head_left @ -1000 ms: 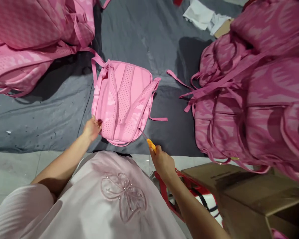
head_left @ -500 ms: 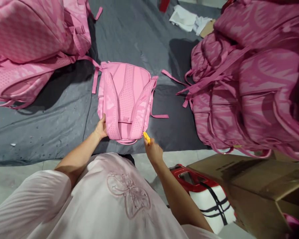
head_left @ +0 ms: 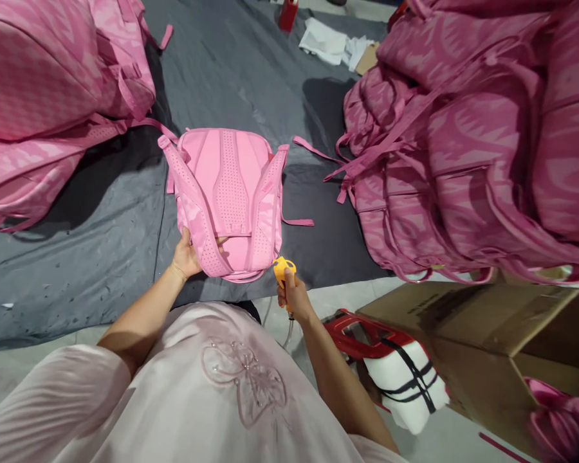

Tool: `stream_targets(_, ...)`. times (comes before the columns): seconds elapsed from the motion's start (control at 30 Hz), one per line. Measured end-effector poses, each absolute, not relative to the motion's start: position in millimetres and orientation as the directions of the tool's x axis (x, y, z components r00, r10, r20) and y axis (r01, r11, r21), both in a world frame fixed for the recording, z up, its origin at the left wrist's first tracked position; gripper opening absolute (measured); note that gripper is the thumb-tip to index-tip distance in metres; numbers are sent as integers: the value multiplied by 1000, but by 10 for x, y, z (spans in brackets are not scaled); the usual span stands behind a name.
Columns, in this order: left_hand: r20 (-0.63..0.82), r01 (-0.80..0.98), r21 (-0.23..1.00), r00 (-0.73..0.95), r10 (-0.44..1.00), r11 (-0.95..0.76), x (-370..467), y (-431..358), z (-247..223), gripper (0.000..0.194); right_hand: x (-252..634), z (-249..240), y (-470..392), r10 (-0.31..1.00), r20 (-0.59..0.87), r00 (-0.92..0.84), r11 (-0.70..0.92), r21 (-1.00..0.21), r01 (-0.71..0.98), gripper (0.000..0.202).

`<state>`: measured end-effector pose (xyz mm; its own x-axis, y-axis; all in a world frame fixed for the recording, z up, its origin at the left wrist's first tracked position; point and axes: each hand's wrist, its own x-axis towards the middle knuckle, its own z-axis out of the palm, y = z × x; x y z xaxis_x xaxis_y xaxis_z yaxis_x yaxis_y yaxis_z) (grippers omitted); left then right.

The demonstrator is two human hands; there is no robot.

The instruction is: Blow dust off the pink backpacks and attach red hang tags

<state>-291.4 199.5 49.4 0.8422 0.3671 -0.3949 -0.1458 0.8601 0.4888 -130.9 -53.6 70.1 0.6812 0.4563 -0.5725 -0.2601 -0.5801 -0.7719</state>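
A pink backpack (head_left: pixel 236 180) lies on the grey cloth before me, its back panel and padded shoulder straps facing up. My left hand (head_left: pixel 188 254) is closed around the lower part of the left strap; its fingertips show on the strap's inner side. In my right hand (head_left: pixel 294 296) is a yellow air blow gun (head_left: pixel 282 270) with a clear hose running down from its handle. The gun's thin nozzle points at the backpack's lower right corner; whether it touches the fabric I cannot tell.
Pink backpacks (head_left: pixel 38 71) are piled at the left, and a larger pile of backpacks (head_left: pixel 482 141) stands at the right. White cloths (head_left: pixel 323 40) lie at the back. Below right are a cardboard box (head_left: pixel 463 321) and a red stool (head_left: pixel 350 331) with a white strapped bundle (head_left: pixel 405 386).
The left strap has been lifted and swung outward from the back panel, with my left hand now gripping it. The blow gun has turned, showing more of its body and hose.
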Motion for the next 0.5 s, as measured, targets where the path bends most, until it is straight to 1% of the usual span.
stream_targets(0.03,-388,-146,500,843,372,853,-2908,2000,474,84,-1317,715,-554,462,-608,645,-509,-778,-369,49)
stream_targets(0.1,-383,-133,511,850,363,849,-2903,2000,440,86,-1332,752,-579,486,-672,558,-429,-740,-518,53)
stream_targets(0.17,-372,-129,519,856,359,845,-2901,1997,422,86,-1338,783,-598,520,-709,476,-396,-695,-601,55)
stream_targets(0.23,-358,-139,521,860,364,842,-2905,1993,428,84,-1334,789,-613,545,-713,441,-373,-677,-634,55)
stream_targets(0.3,-365,-118,504,869,335,856,-2926,1978,463,87,-1320,765,-621,528,-703,477,-357,-693,-626,55)
stream_targets(0.4,-377,-65,466,888,264,882,-3012,1924,550,100,-1290,690,-612,460,-652,603,-383,-758,-528,54)
stream_targets(0.43,-374,-65,461,890,260,885,-3051,1902,579,102,-1282,664,-606,442,-630,639,-411,-775,-480,53)
stream_targets(0.5,-359,-102,457,888,288,884,-3125,1874,623,99,-1281,622,-595,419,-588,692,-465,-793,-392,51)
